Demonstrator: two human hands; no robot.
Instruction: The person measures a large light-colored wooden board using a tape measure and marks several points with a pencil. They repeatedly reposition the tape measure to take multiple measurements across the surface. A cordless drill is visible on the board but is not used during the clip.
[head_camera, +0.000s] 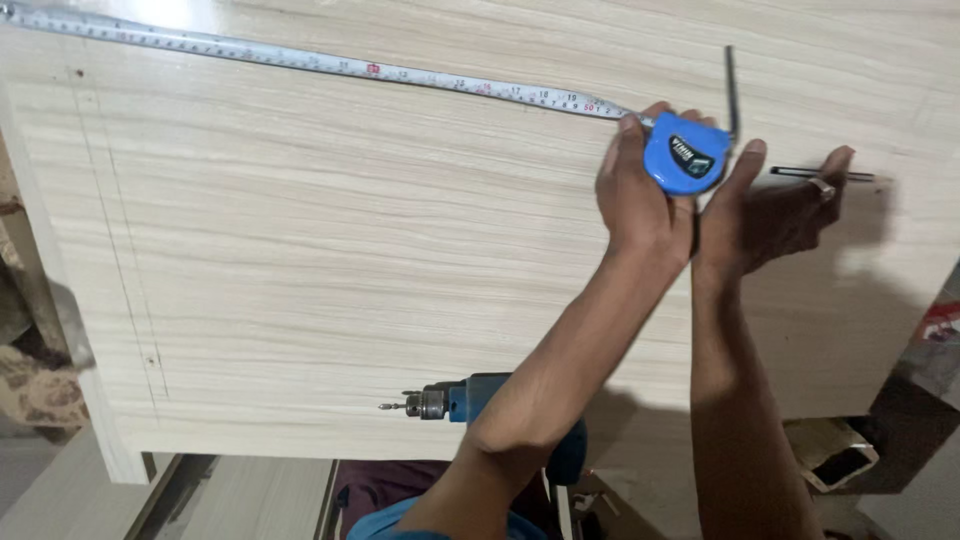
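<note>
Board (400, 250): pale wood-grain panel under both your hands, already carrying faint pencil lines along its far-left side; no fresh mark shows by your fingers, so marking here looks still to do. Tape measure (684, 152): blue case pinched in your left hand (640, 200), blade drawn out, long axis running left and slightly away from you. Right hand (775, 215): spread flat beside the case, fingertips near a dark metal square (732, 95); blue drill (460, 400) lies idle below your left forearm.
</note>
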